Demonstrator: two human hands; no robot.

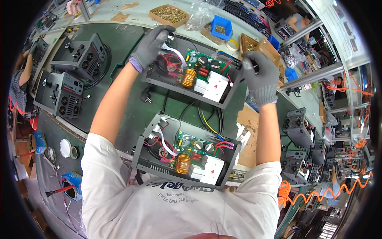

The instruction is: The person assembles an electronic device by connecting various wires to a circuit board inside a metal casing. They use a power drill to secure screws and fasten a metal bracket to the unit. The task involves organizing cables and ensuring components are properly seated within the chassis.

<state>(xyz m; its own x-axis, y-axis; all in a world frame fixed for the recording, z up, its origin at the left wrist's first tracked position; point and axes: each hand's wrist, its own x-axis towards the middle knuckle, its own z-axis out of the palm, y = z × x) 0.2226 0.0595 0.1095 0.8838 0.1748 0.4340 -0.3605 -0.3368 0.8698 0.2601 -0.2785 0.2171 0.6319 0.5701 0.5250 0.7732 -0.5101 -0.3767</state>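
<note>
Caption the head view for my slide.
Gloved left hand and right hand at the farther open case, beyond the nearer case.

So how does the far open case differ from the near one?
The far case has your left hand at its left end and your right hand by its right end; no hand is on the near case. The near case sits by your shirt, while the far case is farther away. Both hold a green board, copper-coloured coil and white plate.

The grey left glove and grey right glove look like matt knitted cloth. Toward the far edge of the smooth green workbench, the open, dark grey box-shaped casing is matt sheet metal, its green circuit board glossy, its round copper-coloured coil shiny.
</note>
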